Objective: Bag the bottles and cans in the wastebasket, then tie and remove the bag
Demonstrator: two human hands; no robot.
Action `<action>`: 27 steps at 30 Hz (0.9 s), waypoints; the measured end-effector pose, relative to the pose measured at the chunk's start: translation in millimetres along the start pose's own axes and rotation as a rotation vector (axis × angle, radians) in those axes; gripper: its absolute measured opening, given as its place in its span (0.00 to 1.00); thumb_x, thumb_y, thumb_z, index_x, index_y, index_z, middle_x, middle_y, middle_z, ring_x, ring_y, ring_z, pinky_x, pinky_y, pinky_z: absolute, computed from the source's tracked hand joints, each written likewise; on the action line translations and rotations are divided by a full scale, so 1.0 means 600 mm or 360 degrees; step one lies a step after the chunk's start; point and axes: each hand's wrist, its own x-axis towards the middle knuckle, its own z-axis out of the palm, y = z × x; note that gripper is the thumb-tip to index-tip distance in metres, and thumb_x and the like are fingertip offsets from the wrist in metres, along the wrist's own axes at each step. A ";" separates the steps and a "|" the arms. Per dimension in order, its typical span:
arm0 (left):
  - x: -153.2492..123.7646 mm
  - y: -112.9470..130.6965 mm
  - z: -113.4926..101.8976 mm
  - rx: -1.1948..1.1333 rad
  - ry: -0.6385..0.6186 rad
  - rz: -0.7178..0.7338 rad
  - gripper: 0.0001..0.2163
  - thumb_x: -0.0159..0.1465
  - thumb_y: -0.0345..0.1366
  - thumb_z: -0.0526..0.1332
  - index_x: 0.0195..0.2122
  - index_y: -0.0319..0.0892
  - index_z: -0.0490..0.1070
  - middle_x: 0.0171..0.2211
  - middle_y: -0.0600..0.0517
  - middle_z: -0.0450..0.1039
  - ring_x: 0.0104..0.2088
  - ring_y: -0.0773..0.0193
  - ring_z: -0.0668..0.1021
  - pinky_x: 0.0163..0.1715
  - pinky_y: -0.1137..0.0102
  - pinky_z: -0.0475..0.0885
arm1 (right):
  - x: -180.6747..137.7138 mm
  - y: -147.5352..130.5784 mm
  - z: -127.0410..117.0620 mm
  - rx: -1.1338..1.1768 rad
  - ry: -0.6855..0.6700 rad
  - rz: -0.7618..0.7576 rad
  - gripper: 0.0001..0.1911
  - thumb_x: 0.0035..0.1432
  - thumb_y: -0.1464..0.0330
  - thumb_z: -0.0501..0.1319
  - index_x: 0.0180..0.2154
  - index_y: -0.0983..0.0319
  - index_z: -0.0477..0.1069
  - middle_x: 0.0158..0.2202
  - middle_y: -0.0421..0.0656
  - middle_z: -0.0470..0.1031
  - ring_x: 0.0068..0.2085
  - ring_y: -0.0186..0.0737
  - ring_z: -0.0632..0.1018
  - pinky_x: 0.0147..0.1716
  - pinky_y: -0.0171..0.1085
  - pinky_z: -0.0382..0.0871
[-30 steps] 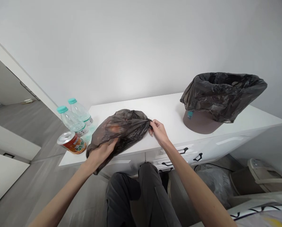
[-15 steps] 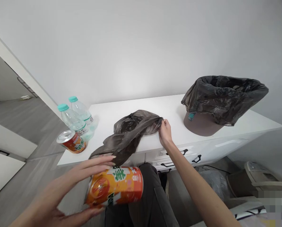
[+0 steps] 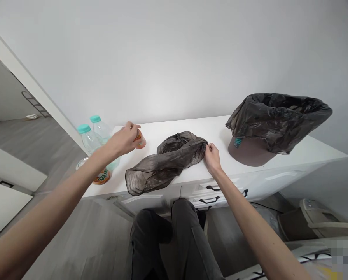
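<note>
Left of the dark bag on the bench, the left hand grips an orange can in closed fingers; the right hand pinches the bag's right end.

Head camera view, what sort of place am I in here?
Most likely a room at home: a white drawer cabinet against a plain wall, a lined bin on it, grey wood-look floor. The left hand holds a can, the right hand a bag.
</note>
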 end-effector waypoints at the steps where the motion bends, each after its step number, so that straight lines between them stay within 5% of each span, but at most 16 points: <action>1: 0.024 -0.004 0.011 0.0074 -0.0118 -0.0021 0.22 0.74 0.41 0.54 0.66 0.40 0.65 0.65 0.36 0.65 0.57 0.46 0.78 0.58 0.55 0.74 | 0.000 -0.001 0.000 -0.0001 -0.0002 0.0003 0.20 0.63 0.47 0.56 0.31 0.54 0.58 0.28 0.35 0.61 0.32 0.39 0.65 0.34 0.38 0.60; 8: 0.119 -0.042 0.053 0.0379 -0.0508 -0.0116 0.31 0.70 0.44 0.61 0.70 0.33 0.62 0.63 0.30 0.70 0.63 0.38 0.73 0.62 0.53 0.67 | -0.002 -0.008 -0.002 0.0016 -0.0027 0.0027 0.19 0.62 0.49 0.58 0.29 0.54 0.58 0.26 0.34 0.59 0.31 0.39 0.63 0.33 0.38 0.58; 15: 0.117 -0.076 0.061 0.0287 -0.0487 -0.0272 0.37 0.66 0.49 0.64 0.72 0.37 0.59 0.66 0.29 0.65 0.63 0.36 0.74 0.62 0.52 0.69 | -0.007 -0.026 -0.001 0.0039 -0.0052 0.0053 0.19 0.60 0.49 0.58 0.29 0.54 0.56 0.26 0.34 0.57 0.31 0.38 0.62 0.33 0.38 0.58; 19: 0.089 -0.058 0.068 0.0174 -0.0089 -0.0048 0.35 0.68 0.50 0.63 0.72 0.37 0.61 0.68 0.30 0.64 0.69 0.34 0.67 0.68 0.45 0.62 | -0.034 -0.057 -0.018 0.0047 -0.0150 0.0035 0.19 0.61 0.50 0.59 0.29 0.54 0.58 0.26 0.33 0.58 0.31 0.38 0.63 0.33 0.38 0.60; 22: 0.038 -0.026 0.082 -0.0138 0.0060 0.0354 0.28 0.75 0.54 0.54 0.69 0.43 0.66 0.67 0.37 0.69 0.68 0.41 0.71 0.68 0.49 0.63 | -0.080 -0.102 -0.054 -0.0018 -0.0522 -0.0049 0.19 0.62 0.51 0.62 0.28 0.55 0.61 0.25 0.34 0.62 0.31 0.38 0.67 0.33 0.38 0.63; 27: -0.054 0.019 0.106 -0.0559 -0.0392 0.0607 0.34 0.75 0.62 0.49 0.71 0.44 0.65 0.68 0.41 0.72 0.65 0.48 0.76 0.62 0.60 0.71 | -0.128 -0.202 -0.144 -0.0292 -0.1668 0.0079 0.17 0.51 0.52 0.76 0.37 0.55 0.79 0.26 0.38 0.77 0.28 0.41 0.75 0.27 0.38 0.66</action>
